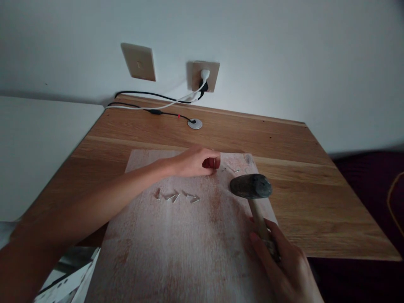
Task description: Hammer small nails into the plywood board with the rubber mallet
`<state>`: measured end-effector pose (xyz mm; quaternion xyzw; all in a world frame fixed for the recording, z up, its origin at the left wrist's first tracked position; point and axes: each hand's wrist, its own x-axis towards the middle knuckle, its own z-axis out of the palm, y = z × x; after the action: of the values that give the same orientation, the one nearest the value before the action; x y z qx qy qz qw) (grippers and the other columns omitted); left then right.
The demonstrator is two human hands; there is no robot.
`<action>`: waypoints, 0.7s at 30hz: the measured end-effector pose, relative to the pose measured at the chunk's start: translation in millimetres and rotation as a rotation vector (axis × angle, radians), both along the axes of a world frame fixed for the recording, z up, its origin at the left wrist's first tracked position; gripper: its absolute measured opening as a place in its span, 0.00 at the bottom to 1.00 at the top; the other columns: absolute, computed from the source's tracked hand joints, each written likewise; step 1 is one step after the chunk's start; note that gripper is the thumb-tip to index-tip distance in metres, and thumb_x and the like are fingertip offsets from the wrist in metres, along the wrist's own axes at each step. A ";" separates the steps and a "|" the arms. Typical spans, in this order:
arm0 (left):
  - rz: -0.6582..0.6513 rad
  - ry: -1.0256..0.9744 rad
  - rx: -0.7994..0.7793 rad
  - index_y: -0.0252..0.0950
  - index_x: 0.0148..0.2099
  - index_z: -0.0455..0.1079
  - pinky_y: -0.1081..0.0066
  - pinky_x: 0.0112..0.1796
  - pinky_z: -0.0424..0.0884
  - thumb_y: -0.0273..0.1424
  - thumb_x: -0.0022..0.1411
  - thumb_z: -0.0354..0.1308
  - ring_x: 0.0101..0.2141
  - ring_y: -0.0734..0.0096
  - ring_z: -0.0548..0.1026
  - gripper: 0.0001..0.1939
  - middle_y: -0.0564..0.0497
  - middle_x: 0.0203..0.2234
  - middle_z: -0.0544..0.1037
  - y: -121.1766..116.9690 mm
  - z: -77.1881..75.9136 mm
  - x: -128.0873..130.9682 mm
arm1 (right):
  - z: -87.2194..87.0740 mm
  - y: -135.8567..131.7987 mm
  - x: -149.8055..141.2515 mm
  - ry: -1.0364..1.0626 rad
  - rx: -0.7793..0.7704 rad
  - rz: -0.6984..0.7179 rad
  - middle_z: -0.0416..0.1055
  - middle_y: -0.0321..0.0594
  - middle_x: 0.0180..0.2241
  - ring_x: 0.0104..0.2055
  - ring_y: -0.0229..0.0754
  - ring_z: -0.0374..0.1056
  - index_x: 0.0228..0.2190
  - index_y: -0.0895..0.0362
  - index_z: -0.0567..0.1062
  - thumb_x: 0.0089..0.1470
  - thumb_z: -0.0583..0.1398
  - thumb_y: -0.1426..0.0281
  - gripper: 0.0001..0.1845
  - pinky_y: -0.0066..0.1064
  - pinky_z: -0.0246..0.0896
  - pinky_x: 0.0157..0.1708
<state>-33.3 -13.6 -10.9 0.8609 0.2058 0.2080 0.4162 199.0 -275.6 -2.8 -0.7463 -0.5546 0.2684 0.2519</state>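
A worn, whitish wooden board [186, 235] lies in front of me on the table. My right hand [284, 261] is wrapped round the wooden handle of a mallet [251, 186], whose dark head is over the board's right side. Near the board's far edge, my left hand [202, 160] has thumb and fingers pinched together at the surface; what they hold, if anything, is hidden. Several loose silvery nails [173, 197] lie scattered nearer me, left of centre. To the right of my left fingers, another nail [232, 169] rests on the board.
The wooden table [315, 210] runs up to the wall. A socket [213, 75] with plugs and a wall plate [139, 61] are at the back. Black and white cables [151, 107] trail along the table's rear, one into a round grommet [198, 124]. A white surface [41, 147] adjoins on the left.
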 end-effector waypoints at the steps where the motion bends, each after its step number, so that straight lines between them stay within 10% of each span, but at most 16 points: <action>1: 0.005 -0.008 0.003 0.36 0.38 0.73 0.73 0.32 0.63 0.23 0.60 0.62 0.28 0.76 0.72 0.04 0.56 0.27 0.76 -0.8 0.0 -0.6 | -1.0 -0.1 2.4 -0.003 -0.005 0.007 0.85 0.41 0.33 0.38 0.53 0.86 0.52 0.55 0.78 0.71 0.58 0.46 0.26 0.34 0.73 0.35; 21: 0.044 -0.063 0.063 0.36 0.49 0.74 0.73 0.35 0.69 0.22 0.61 0.63 0.30 0.75 0.75 0.14 0.55 0.31 0.80 -5.3 -7.7 -5.6 | 0.6 -2.4 -0.5 -0.013 -0.043 -0.028 0.87 0.40 0.33 0.42 0.55 0.88 0.50 0.52 0.79 0.70 0.59 0.44 0.26 0.34 0.75 0.31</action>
<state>-39.0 -18.9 -18.6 0.8619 0.2050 0.2504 0.3905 198.5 -278.0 -2.2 -0.7611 -0.5395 0.2720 0.2359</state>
